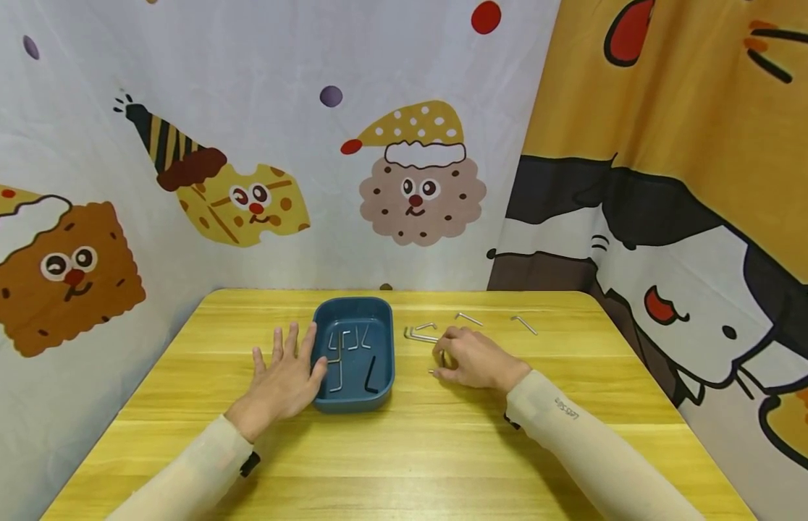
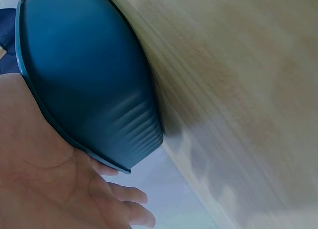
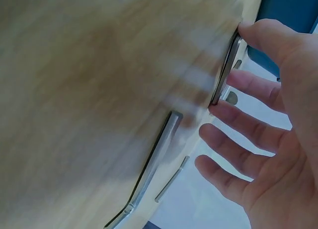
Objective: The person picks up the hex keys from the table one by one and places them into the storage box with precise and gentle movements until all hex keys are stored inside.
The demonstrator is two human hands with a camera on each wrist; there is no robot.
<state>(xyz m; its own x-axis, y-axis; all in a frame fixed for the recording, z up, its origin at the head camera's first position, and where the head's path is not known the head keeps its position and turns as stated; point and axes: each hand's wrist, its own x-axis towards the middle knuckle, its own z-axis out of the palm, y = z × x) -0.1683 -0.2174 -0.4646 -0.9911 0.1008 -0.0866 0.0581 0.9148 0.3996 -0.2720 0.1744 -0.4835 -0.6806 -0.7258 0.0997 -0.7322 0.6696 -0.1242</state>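
A blue tray (image 1: 352, 407) stands on the table, with several silver hex keys and one black hex key (image 1: 371, 380) inside. My left hand (image 1: 283, 380) has its fingers spread and rests against the tray's left side; the left wrist view shows the palm at the rim. Right of the tray, my right hand (image 1: 476, 358) reaches down to the tabletop. Its thumb and fingertips pinch a silver hex key (image 3: 226, 67) at the table surface; in the head view the hand mostly hides this key.
Loose silver hex keys lie beyond my right hand: a small one (image 1: 426, 326), one farther back (image 1: 469, 319) and one to the right (image 1: 524, 325). Another key pokes out left of the fingers (image 1: 448, 334). A patterned curtain (image 1: 280, 72) hangs behind the wooden table (image 1: 378, 470).
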